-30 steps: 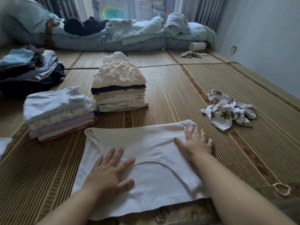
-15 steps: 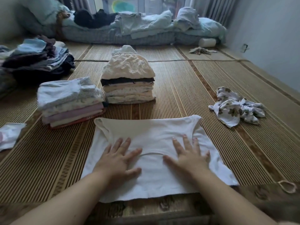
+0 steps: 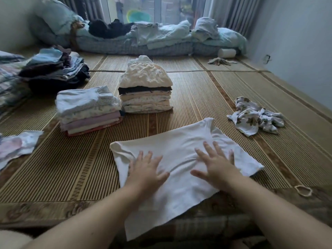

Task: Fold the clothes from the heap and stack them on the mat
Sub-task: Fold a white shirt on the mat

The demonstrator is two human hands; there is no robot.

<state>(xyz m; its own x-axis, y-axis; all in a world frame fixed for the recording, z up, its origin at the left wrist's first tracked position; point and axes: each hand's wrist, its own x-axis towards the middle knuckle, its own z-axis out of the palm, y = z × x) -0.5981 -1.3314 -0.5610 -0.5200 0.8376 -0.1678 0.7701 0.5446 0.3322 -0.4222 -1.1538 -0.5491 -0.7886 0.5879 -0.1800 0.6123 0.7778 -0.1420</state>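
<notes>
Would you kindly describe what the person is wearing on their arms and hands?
Nothing shows: the left hand and right hand are bare, with no gloves, rings or watch; the left forearm and right forearm are uncovered to the frame's edge, so no sleeve is in view.

A striped woven mat (image 3: 197, 97) covers the floor through the middle of the frame. At the top, a glass door (image 3: 172, 11) admits dull daylight between grey curtains (image 3: 228, 13). Below it lies a low mattress (image 3: 125, 48) with pale blue bedding (image 3: 231, 37). A plain pale wall (image 3: 296, 42) fills the upper right.
</notes>
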